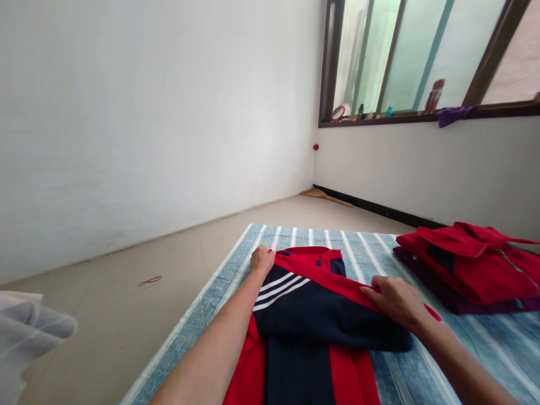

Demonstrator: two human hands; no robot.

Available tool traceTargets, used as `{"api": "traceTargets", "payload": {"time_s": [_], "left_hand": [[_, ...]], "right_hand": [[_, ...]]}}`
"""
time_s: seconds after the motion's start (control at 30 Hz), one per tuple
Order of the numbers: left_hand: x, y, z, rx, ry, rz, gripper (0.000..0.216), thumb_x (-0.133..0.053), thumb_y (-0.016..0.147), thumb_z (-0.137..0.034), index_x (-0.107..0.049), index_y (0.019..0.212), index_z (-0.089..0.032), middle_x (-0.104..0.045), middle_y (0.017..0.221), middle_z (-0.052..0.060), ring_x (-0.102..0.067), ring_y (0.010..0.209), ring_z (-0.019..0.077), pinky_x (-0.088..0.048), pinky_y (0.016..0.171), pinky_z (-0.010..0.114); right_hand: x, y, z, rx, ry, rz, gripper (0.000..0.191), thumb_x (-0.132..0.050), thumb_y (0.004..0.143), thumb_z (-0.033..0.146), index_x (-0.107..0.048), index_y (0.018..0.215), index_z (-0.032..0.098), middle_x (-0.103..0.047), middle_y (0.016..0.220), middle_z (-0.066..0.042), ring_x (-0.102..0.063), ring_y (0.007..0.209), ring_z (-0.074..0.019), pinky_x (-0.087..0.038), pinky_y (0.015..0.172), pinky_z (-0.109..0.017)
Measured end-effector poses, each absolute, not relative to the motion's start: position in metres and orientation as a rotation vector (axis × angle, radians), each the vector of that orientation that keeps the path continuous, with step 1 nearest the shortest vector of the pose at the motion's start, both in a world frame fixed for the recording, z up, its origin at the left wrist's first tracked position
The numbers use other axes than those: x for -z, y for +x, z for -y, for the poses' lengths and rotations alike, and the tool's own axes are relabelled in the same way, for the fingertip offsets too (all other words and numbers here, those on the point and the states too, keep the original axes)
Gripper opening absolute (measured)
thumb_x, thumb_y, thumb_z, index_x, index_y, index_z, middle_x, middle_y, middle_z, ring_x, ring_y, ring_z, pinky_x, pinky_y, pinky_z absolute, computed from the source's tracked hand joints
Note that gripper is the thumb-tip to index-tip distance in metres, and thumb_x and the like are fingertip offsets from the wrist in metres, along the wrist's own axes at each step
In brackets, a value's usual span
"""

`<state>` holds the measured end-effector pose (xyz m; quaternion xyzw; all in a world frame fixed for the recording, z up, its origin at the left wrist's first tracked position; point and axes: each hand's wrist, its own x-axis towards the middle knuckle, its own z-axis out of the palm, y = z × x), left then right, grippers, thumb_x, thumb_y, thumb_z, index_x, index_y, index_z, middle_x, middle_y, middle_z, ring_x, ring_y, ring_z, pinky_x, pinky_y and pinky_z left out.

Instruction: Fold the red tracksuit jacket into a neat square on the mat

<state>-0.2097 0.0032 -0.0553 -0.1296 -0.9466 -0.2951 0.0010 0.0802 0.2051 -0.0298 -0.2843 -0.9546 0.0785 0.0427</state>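
A red and navy jacket (304, 306) with three white stripes lies on a blue striped sheet (363, 247), part of it folded across itself. My left hand (262, 260) is closed on the jacket's upper left edge, near the white stripes. Farther right, my right hand (394, 298) pinches the red edge of the folded-over part, with thumb and fingers together. The jacket's lower part runs toward me and out of the picture, between my forearms.
On the sheet's right side sits a pile of folded red and maroon clothes (472, 264). A broom (324, 195) lies in the far corner. Whitish cloth (34, 332) shows at the left. Small items and a red bottle (435, 97) stand on the window sill.
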Motion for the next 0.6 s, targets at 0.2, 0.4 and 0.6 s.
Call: {"api": "traceTargets", "payload": {"time_s": [0.2,0.4,0.6], "left_hand": [[0.044,-0.203,0.009,0.943,-0.485,3.01,0.031,-0.052,0.085,-0.042,-0.061,0.077,-0.013,-0.068,0.084,0.013,-0.064,0.09,0.0265,-0.045,0.07,0.029],[0.015,-0.145,0.08,1.12,-0.533,3.122,0.035,-0.048,0.084,-0.042,-0.056,0.105,-0.015,-0.066,0.084,0.005,-0.063,0.071,0.0173,-0.044,0.053,0.022],[0.007,-0.04,0.213,1.075,-0.672,3.26,0.041,-0.061,0.065,-0.043,-0.058,0.096,-0.017,-0.062,0.073,-0.001,-0.059,0.07,0.0188,-0.044,0.061,0.025]], "right_hand": [[0.052,0.083,-0.208,-0.276,-0.86,2.876,0.037,-0.04,0.089,0.05,-0.06,0.071,0.023,-0.066,0.071,-0.007,-0.061,0.068,-0.0235,-0.033,0.057,-0.029],[0.045,0.086,-0.208,-0.4,-0.863,2.887,0.04,-0.038,0.09,0.051,-0.062,0.075,0.023,-0.067,0.075,-0.008,-0.063,0.074,-0.0248,-0.037,0.06,-0.03],[0.039,0.114,-0.19,-0.157,-0.454,2.826,0.047,-0.049,0.084,0.049,-0.055,0.122,0.021,-0.064,0.107,-0.012,-0.06,0.096,-0.0292,-0.044,0.076,-0.038]]}}
